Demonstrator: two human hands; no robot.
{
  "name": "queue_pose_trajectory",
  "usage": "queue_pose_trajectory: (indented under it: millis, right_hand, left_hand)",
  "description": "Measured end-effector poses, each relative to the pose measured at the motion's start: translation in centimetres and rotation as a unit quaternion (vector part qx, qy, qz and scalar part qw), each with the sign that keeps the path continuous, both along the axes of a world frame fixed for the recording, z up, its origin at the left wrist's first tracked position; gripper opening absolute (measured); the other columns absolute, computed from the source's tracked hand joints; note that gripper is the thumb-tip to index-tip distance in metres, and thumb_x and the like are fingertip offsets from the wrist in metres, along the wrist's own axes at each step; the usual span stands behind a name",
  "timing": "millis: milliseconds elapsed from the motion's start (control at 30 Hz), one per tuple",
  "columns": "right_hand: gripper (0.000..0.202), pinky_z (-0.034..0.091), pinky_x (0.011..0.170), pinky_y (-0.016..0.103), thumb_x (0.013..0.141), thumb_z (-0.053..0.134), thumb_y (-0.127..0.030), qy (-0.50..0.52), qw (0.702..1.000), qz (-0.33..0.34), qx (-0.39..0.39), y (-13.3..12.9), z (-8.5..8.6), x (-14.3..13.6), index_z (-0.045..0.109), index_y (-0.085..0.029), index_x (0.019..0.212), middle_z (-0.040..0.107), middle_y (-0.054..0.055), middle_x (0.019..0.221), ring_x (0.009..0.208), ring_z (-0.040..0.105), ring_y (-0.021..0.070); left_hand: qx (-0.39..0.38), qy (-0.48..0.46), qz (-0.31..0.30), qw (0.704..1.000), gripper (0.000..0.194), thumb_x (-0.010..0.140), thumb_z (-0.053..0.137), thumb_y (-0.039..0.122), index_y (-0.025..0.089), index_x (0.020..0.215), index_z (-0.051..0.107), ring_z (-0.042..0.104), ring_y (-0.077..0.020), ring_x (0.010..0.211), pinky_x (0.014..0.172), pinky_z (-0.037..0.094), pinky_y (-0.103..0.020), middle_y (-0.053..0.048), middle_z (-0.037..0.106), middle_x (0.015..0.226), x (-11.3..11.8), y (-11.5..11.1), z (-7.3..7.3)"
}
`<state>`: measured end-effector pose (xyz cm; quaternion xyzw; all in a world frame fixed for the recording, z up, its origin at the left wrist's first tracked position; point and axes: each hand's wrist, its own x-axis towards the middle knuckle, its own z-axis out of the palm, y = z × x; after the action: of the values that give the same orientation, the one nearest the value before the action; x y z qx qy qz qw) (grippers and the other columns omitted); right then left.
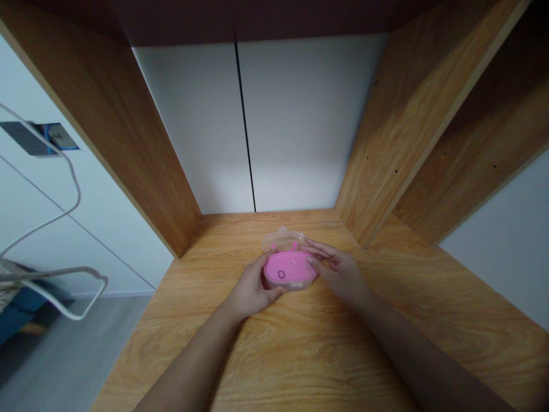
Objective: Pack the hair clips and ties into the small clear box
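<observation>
Snugly, my left hand (251,290) clasped the pink box (285,268); my half-spread right hand (341,272) touched its right edge, tabletop (278,355) around.

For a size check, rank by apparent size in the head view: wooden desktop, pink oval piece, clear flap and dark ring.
1. Wooden desktop
2. Pink oval piece, clear flap: unsure, flap sits farther back
3. Dark ring
</observation>
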<state>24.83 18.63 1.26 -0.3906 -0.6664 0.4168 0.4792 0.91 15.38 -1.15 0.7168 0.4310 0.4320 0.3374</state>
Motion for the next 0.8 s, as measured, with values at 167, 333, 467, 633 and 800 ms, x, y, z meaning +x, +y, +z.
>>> queue_pose_trajectory:
  millis: [167,333,467,633,800]
  right_hand:
    - [0.043,0.060,0.095,0.047,0.072,0.081,-0.046,0.040,0.993,-0.071,-0.090,0.2,0.5,-0.1,0.078,-0.020,0.105,0.078,0.010,0.110,0.099,0.075,0.0287]
    - [0.038,0.064,0.086,0.044,0.070,0.082,-0.038,0.038,0.985,-0.118,-0.119,0.1,1.1,0.2,0.078,-0.019,0.102,0.080,0.010,0.101,0.092,0.077,0.0286]
    - [0.034,0.065,0.081,0.041,0.073,0.081,-0.036,0.048,0.976,-0.168,-0.130,1.1,0.8,1.3,0.077,-0.019,0.102,0.080,0.010,0.098,0.090,0.077,0.0283]
    - [0.029,0.064,0.085,0.040,0.076,0.076,-0.029,0.030,0.971,-0.200,-0.130,3.5,-0.4,4.7,0.076,-0.019,0.103,0.079,0.009,0.102,0.092,0.077,0.0259]
    - [0.021,0.064,0.079,0.036,0.077,0.070,-0.021,-0.040,0.966,-0.209,-0.146,5.1,-1.7,7.3,0.077,-0.019,0.097,0.080,0.009,0.093,0.084,0.077,0.0236]
  left_hand:
    - [0.004,-0.009,-0.003,1.000,0.084,0.068,0.084,0.018,0.021,0.144,0.047,0.056,-0.0336,0.132,0.115,0.041,-0.051,-0.015,0.057,0.144,0.1,0.0,-0.1]
    - [0.006,-0.027,-0.017,0.999,0.086,0.068,0.084,0.019,0.022,0.146,0.046,0.054,-0.0331,0.134,0.117,0.040,-0.052,-0.015,0.053,0.148,0.1,0.1,-0.4]
    - [-0.001,-0.039,-0.024,0.999,0.088,0.070,0.084,0.021,0.021,0.148,0.042,0.052,-0.0320,0.137,0.118,0.039,-0.052,-0.016,0.053,0.148,0.0,0.2,-0.7]
    - [-0.018,-0.029,-0.014,0.999,0.090,0.073,0.083,0.022,0.021,0.150,0.037,0.057,-0.0302,0.132,0.115,0.042,-0.051,-0.016,0.056,0.146,-0.1,0.2,-0.7]
    - [-0.002,-0.005,0.037,0.999,0.089,0.071,0.083,0.023,0.020,0.149,0.040,0.058,-0.0311,0.130,0.114,0.043,-0.051,-0.016,0.057,0.145,-0.5,0.5,-0.6]
